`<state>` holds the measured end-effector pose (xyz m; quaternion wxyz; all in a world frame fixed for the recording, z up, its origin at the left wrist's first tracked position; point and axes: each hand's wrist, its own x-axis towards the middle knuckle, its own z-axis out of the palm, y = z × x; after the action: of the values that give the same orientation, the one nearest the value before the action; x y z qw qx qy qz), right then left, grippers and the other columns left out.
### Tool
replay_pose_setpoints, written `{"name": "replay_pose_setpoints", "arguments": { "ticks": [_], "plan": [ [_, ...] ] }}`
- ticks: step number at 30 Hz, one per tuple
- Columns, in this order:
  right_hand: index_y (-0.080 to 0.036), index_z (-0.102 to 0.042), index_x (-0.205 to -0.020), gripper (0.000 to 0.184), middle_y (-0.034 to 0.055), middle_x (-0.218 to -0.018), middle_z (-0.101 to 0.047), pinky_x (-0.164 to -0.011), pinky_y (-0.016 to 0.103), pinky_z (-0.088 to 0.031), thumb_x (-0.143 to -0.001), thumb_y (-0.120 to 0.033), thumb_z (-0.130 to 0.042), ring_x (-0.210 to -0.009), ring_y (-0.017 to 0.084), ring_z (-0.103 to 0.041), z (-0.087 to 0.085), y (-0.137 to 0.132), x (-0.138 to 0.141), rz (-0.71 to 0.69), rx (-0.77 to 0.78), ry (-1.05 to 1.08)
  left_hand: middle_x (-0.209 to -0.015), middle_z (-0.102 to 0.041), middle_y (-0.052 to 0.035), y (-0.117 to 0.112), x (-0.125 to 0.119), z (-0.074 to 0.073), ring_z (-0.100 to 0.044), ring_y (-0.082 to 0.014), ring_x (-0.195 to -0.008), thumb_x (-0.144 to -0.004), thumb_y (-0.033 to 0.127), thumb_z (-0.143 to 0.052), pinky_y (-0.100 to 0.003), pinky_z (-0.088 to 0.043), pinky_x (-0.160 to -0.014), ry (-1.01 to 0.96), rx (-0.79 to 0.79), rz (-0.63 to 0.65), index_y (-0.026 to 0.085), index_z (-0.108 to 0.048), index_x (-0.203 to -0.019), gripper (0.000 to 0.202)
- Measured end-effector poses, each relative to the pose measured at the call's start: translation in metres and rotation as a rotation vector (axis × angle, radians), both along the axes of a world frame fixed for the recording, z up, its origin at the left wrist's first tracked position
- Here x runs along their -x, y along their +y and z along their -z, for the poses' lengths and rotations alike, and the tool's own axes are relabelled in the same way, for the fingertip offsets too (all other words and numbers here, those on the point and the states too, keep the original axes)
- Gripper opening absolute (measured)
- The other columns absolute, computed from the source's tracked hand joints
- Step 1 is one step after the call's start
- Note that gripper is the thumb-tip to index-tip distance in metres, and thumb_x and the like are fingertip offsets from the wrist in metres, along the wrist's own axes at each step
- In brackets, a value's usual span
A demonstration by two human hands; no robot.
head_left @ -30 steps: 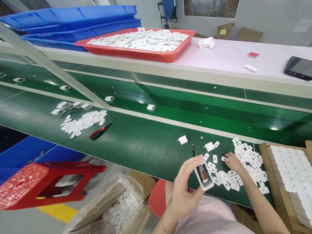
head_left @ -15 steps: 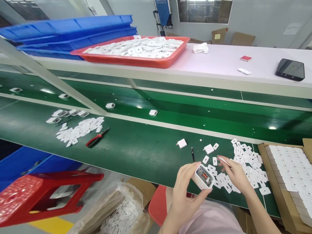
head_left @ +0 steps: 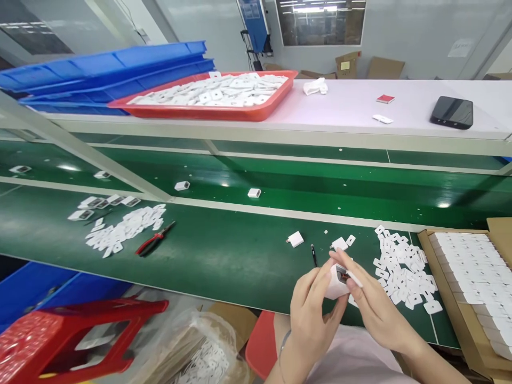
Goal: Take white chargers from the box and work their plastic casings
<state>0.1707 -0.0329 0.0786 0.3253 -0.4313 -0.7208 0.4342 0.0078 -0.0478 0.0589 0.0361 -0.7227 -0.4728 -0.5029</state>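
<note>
My left hand (head_left: 312,312) is closed around a white charger housing (head_left: 334,287), whose open end faces right and shows dark and orange parts inside. Between the fingers of my right hand (head_left: 378,312) is a small white cover plate (head_left: 354,278), tilted at the housing's open end; whether it touches the rim I cannot tell. A pile of loose white plates with slots (head_left: 406,272) lies right of my hands. Beyond them on the green bench are a white plug piece (head_left: 296,239), a second plug piece (head_left: 340,244) and a black pen-like tool (head_left: 314,256).
A cardboard box (head_left: 460,320) of white housings stands at the right. Spaced housings (head_left: 254,193) sit on the green belt (head_left: 288,200). Pliers (head_left: 155,239) and another plate pile (head_left: 128,229) lie left. A red tray (head_left: 196,111) rests on the shelf above.
My right hand has moved left with the cover plate, from above the pile to the housing. My left hand has turned the housing so its opening faces right. The view has shifted slightly.
</note>
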Motion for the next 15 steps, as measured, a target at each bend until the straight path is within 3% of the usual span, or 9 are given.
{"name": "replay_pose_setpoints", "arguments": {
  "ticks": [4,7,11,15],
  "plan": [
    [-0.035,-0.02,-0.161,0.052,0.0088,-0.136,-0.062,-0.105,0.046,-0.053,-0.11,-0.037,-0.026,-0.128,0.024,-0.059,0.002,-0.001,-0.005,0.206,-0.172,-0.027,-0.112,-0.077,-0.0112,0.0,-0.004,0.0,-0.068,-0.0229,-0.095,-0.085,0.013,-0.07,-0.035,-0.057,-0.08,-0.023,0.043,-0.002,0.022,-0.053,-0.132,0.051],
    [-0.032,-0.032,-0.156,0.048,0.0106,-0.13,-0.062,-0.099,0.044,-0.056,-0.108,-0.042,-0.03,-0.122,0.026,-0.061,-0.003,0.003,-0.008,0.178,-0.168,-0.12,-0.107,-0.077,-0.009,0.001,-0.009,-0.005,-0.069,-0.0224,-0.089,-0.088,0.015,-0.067,-0.034,-0.055,-0.077,0.011,0.047,-0.012,0.023,-0.057,-0.128,0.042],
    [-0.03,-0.048,-0.141,0.042,0.0114,-0.129,-0.059,-0.098,0.041,-0.057,-0.108,-0.045,-0.029,-0.117,0.024,-0.062,-0.008,0.005,-0.003,0.119,-0.134,-0.086,-0.102,-0.077,-0.0082,0.004,-0.013,-0.011,-0.069,-0.0221,-0.086,-0.089,0.017,-0.065,-0.034,-0.054,-0.075,0.025,0.009,-0.046,0.023,-0.054,-0.131,0.044],
    [-0.03,-0.04,-0.148,0.045,0.0105,-0.149,-0.049,-0.112,0.042,-0.049,-0.108,-0.047,-0.029,-0.139,0.024,-0.048,-0.004,0.004,0.003,-0.001,-0.085,-0.065,-0.102,-0.075,-0.0076,0.004,-0.014,-0.009,-0.068,-0.0216,-0.087,-0.091,0.015,-0.062,-0.033,-0.054,-0.074,0.051,-0.054,-0.082,0.025,-0.053,-0.131,0.043]
  ]
}}
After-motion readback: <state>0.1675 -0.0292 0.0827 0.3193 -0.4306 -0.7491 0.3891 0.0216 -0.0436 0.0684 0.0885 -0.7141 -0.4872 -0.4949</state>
